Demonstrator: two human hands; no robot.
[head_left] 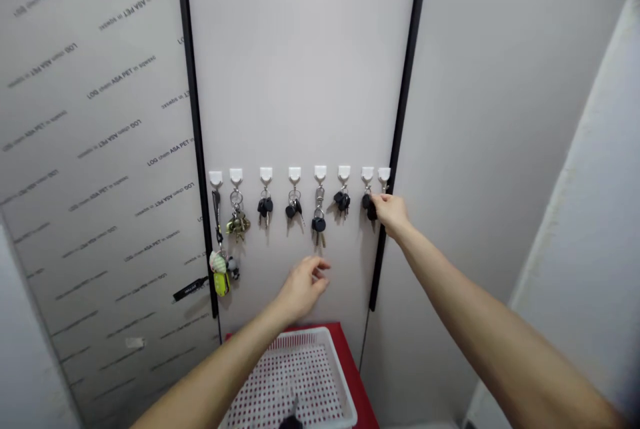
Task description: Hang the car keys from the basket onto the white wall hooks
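Keys (319, 222) hang in separate bunches from a row of eight white adhesive hooks (321, 173) along a pale grey wall panel (300, 69). The right hand (391, 212) is up at the second hook from the right end, its thumb and fingers closed in a pinch on a black-headed bunch (369, 206), which still hangs from that hook. The left hand (304, 288) is lower, just below the middle bunches, half open with its fingers loosely curled; it holds nothing and touches no key. At the far left, a bunch with a long dark strap ends in a yellow-green tag (222, 284). Below the hands, a white plastic basket (320, 339) with a red-spotted, perforated base sits on a red surface (345, 342). A dark object (291, 422) lies in the basket, cut off by the bottom of the view, too little of it showing to identify. A neighbouring panel (100, 149) carries repeated printed lettering.
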